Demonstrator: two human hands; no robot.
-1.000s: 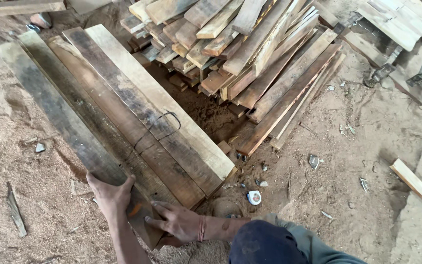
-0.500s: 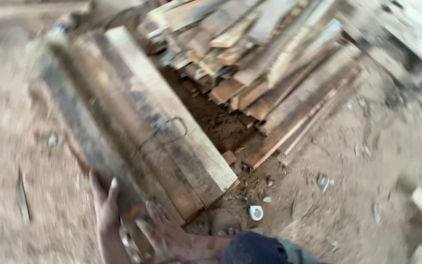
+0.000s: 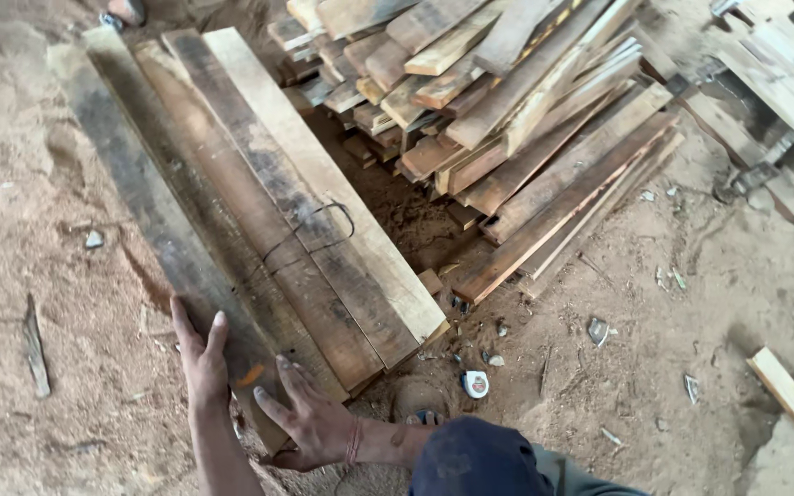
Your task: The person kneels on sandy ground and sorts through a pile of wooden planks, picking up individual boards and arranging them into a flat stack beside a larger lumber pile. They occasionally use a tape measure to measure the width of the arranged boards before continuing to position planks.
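Long dark plank [image 3: 153,220] at the left edge of a row of planks laid side by side on the sandy ground [image 3: 29,184], its near end between the two hands: the left hand [image 3: 202,354] lies open and flat along the plank's outer edge, and the right hand [image 3: 310,418] rests open with fingers spread on the near end, neither closed around the wood. The plank looks stiff, rough-sawn and fairly heavy for its length, likely to splinter rather than slip. A sound hold is probably under the near end with both palms, clear of the bent wire [image 3: 310,234] lying across the neighbouring boards [image 3: 323,211]
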